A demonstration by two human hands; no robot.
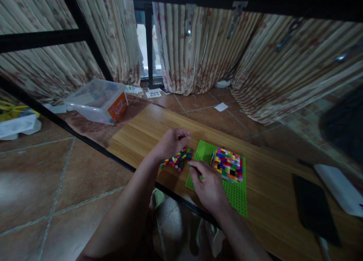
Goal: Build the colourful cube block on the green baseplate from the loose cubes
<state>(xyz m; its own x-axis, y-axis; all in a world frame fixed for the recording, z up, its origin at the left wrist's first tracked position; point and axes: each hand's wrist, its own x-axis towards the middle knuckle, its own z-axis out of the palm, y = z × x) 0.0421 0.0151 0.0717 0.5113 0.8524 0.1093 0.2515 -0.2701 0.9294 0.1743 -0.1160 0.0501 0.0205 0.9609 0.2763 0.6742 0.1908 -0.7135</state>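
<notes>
Dozens of small colored bricks form a block (228,164) on a green baseplate (238,200), right of center in the frame, its long axis hard to tell. It sits just right of the right hand (209,184), the nearer one, fingertips bent close by a speck of green, grip unclear. The left hand (172,144), fingers curled, hold also unclear, hovers beside loose bricks (176,162) on the table (136,132). Upper left, a clear box (95,111) shows indistinct contents.
</notes>
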